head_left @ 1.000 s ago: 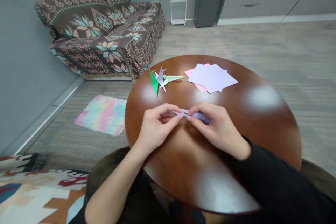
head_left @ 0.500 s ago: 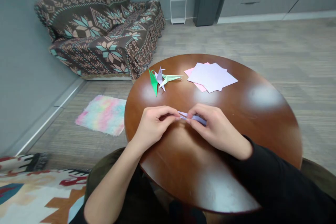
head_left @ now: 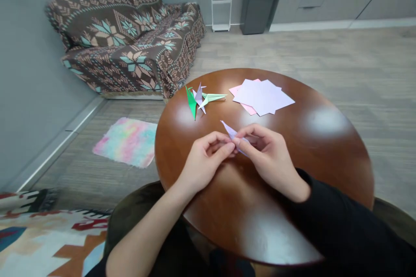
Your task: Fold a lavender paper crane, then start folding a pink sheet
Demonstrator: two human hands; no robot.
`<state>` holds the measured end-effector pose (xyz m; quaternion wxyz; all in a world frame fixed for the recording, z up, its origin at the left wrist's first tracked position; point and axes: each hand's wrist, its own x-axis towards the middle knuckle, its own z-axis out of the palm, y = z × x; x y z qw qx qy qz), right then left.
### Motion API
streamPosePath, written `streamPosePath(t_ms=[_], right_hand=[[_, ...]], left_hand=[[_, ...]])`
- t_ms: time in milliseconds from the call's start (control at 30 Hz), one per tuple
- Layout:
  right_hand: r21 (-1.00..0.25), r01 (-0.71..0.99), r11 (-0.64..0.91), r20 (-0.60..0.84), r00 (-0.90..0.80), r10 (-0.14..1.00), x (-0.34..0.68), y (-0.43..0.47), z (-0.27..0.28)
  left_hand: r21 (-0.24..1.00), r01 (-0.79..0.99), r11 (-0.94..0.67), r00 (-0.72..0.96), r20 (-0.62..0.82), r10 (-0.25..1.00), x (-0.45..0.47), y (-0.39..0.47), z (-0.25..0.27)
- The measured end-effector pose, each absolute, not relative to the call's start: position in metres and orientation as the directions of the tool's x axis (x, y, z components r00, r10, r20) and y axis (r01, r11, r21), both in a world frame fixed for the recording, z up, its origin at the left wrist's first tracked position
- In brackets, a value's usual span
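A folded piece of lavender origami paper (head_left: 229, 130) is pinched between my hands above the table, one narrow point sticking out toward the far left. My right hand (head_left: 264, 153) grips it between thumb and fingers, hiding much of its body. Closed at the paper's near left edge, my left hand (head_left: 211, 156) has its thumb and fingertips against it. Beyond my hands lie folded paper cranes: a green crane (head_left: 191, 103), a purple crane (head_left: 199, 95) and a pale green crane (head_left: 212, 98), close together.
Loose lavender sheets (head_left: 263, 96) overlap a pink sheet (head_left: 249, 109) at the far side of the round wooden table (head_left: 328, 156). A patterned sofa (head_left: 136, 47) stands at the back left, with a fluffy pastel rug (head_left: 126, 140) on the floor before it.
The lavender paper has turned so its narrow point now juts away from me. My left hand has shifted right, closer to my right hand.
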<state>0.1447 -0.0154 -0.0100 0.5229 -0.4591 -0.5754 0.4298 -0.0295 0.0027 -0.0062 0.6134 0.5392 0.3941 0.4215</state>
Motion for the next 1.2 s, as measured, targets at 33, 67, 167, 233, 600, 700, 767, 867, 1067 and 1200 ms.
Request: streamPosePath(t_ms=[33,67,167,233,600,700,767,867,1067,1200], right_hand=[[-0.976,0.061,0.211,0.210,-0.030,0.977,0.143,-0.016,-0.011],[-0.972,0.070,0.223,0.221,-0.037,0.975,0.142,-0.016,-0.012],[-0.944,0.145,0.296,0.286,-0.082,0.955,0.141,-0.015,-0.013],[-0.923,0.199,0.331,0.320,-0.084,0.944,0.141,-0.015,-0.013],[-0.994,-0.058,0.091,0.097,-0.095,0.991,0.149,-0.005,-0.013],[-0.993,-0.056,0.103,0.107,-0.077,0.991,0.149,-0.007,-0.010],[-0.992,-0.060,0.113,0.116,-0.061,0.991,0.148,-0.009,-0.008],[-0.992,-0.042,0.122,0.123,-0.030,0.992,0.147,-0.009,-0.007],[-0.988,-0.113,0.103,0.099,0.038,0.994,0.149,-0.006,-0.011],[-0.970,-0.240,0.039,0.040,0.000,0.999,0.150,-0.006,-0.013]], left_hand=[[0.992,-0.108,0.071,0.327,-0.032,0.944,-0.028,0.002,-0.007],[0.992,-0.112,0.062,0.313,-0.024,0.949,-0.028,0.002,-0.007],[0.998,-0.067,0.009,0.269,0.009,0.963,-0.031,0.004,-0.008],[0.999,-0.032,0.005,0.259,0.003,0.966,-0.034,0.006,-0.008],[0.981,-0.017,0.191,0.475,-0.160,0.865,-0.036,0.004,-0.003],[0.961,-0.068,0.267,0.475,-0.204,0.856,-0.034,0.003,-0.004],[0.953,-0.078,0.294,0.478,-0.223,0.850,-0.033,0.003,-0.004],[0.940,-0.101,0.327,0.485,-0.241,0.841,-0.032,0.003,-0.005],[0.921,-0.151,0.359,0.470,-0.252,0.846,-0.031,0.001,-0.007],[0.925,-0.176,0.338,0.435,-0.235,0.869,-0.031,0.001,-0.007]])
